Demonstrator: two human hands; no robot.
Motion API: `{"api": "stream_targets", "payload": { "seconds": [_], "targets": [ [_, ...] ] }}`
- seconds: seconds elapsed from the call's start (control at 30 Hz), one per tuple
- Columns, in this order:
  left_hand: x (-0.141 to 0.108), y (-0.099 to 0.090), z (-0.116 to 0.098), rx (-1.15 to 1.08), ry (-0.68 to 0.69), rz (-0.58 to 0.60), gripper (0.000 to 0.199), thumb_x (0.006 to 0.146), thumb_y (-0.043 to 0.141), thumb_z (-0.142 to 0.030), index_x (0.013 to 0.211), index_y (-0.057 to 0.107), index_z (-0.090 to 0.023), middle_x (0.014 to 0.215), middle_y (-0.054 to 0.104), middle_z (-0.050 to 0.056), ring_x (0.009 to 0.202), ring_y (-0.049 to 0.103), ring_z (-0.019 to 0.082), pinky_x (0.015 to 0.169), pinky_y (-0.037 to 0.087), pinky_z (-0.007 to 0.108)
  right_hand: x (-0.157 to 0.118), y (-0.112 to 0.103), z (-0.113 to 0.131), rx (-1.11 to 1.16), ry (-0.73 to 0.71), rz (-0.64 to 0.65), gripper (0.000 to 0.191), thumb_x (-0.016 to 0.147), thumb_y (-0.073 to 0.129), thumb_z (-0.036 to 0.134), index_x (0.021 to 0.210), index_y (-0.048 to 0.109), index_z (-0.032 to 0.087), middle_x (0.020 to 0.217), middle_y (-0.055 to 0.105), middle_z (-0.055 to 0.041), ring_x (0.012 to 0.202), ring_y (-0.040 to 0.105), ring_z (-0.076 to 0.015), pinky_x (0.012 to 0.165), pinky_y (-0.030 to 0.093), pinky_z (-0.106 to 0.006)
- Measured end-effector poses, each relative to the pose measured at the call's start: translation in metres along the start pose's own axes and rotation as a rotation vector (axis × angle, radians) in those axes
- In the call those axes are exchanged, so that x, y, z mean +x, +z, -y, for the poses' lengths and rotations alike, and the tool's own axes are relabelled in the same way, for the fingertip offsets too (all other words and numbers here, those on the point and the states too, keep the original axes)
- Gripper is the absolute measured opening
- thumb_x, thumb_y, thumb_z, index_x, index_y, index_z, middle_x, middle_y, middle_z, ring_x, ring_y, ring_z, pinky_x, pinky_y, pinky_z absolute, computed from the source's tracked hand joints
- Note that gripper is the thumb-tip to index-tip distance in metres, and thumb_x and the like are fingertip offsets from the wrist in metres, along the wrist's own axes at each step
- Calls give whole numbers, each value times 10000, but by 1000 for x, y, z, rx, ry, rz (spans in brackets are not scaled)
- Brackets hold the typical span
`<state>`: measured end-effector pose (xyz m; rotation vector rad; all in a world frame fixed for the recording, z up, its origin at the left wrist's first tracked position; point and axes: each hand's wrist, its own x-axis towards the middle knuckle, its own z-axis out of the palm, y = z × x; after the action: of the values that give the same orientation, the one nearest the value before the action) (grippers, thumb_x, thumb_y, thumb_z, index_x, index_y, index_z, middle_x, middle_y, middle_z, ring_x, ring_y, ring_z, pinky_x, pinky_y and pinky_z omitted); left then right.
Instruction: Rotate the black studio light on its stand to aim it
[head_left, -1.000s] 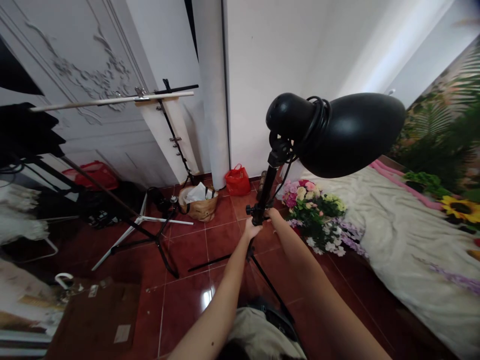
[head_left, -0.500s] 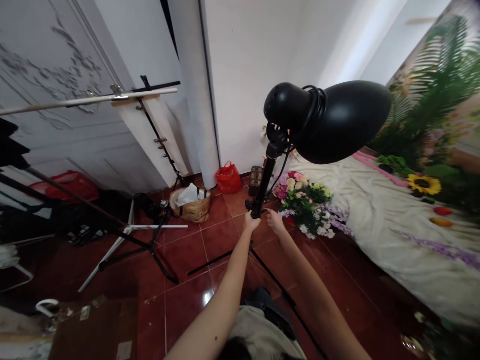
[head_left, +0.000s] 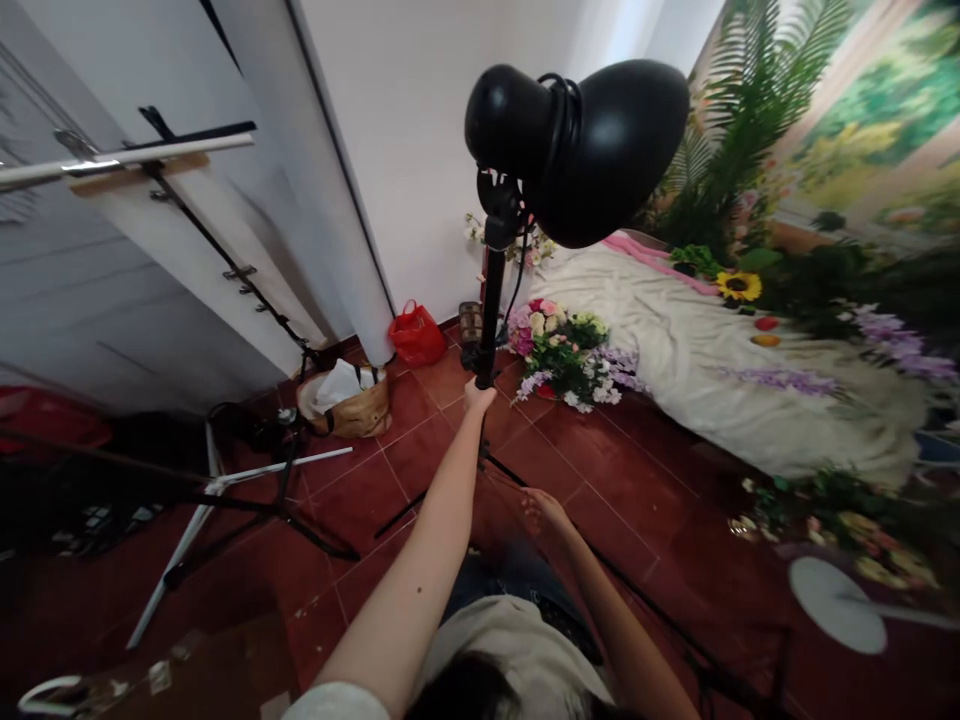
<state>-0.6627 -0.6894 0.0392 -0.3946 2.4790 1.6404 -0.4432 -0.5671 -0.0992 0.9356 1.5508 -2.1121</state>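
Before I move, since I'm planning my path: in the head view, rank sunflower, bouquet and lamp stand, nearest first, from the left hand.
1. Lamp stand: in the left hand.
2. Bouquet: to its right.
3. Sunflower: far right.

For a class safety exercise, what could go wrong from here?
The large, black, dome-shaped lamp head could tip, as only the left hand grips its slim black stand. If it toppled sideways, it might crush the nearby pink, white and purple flowers. The stand's thin black legs, spread over the red tiled floor, might be tripped over.
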Motion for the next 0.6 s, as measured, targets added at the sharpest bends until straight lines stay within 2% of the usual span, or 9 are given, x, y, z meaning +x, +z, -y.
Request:
{"api": "stream_targets", "payload": {
  "seconds": [0.1,0.23,0.37,0.47,0.6],
  "targets": [
    [-11,0,-5,9,2,6,372,834,561,-338,1158,514,-163,1148,538,77,1037,547,213,834,489,378,-12,-12,0,35,-6,-37,217,752,557,335,899,610,185,669,603,4,488,536,-79,408,324,-160],
    [-25,-3,-11,13,-5,-31,375,840,556,-322,1165,509,-141,1151,539,89,1024,548,209,840,483,386,-30,-28,-2,62,-30,-93,201,759,563,337,881,607,183,659,609,1,484,545,-81,430,357,-169],
    [-37,-7,-22,36,-12,-71,375,854,534,-321,1168,503,-119,1158,538,97,1009,548,206,845,480,402,-49,-55,-16,139,-71,-146,200,753,576,341,872,610,183,660,616,-1,501,565,-87,450,391,-175],
    [-48,-4,-34,82,-19,-72,373,847,540,-338,1151,517,-122,1144,545,79,1005,552,216,835,486,398,-71,-90,-36,263,-96,-214,192,735,594,328,872,616,195,679,628,-8,532,591,-92,468,415,-174],
    [-58,6,-53,163,-14,-51,481,691,693,-273,1094,548,-54,937,644,53,924,588,224,766,483,339,-116,-160,-76,379,-128,-383,226,687,614,366,851,628,210,693,649,-27,561,623,-124,482,444,-202]
  ]
}}
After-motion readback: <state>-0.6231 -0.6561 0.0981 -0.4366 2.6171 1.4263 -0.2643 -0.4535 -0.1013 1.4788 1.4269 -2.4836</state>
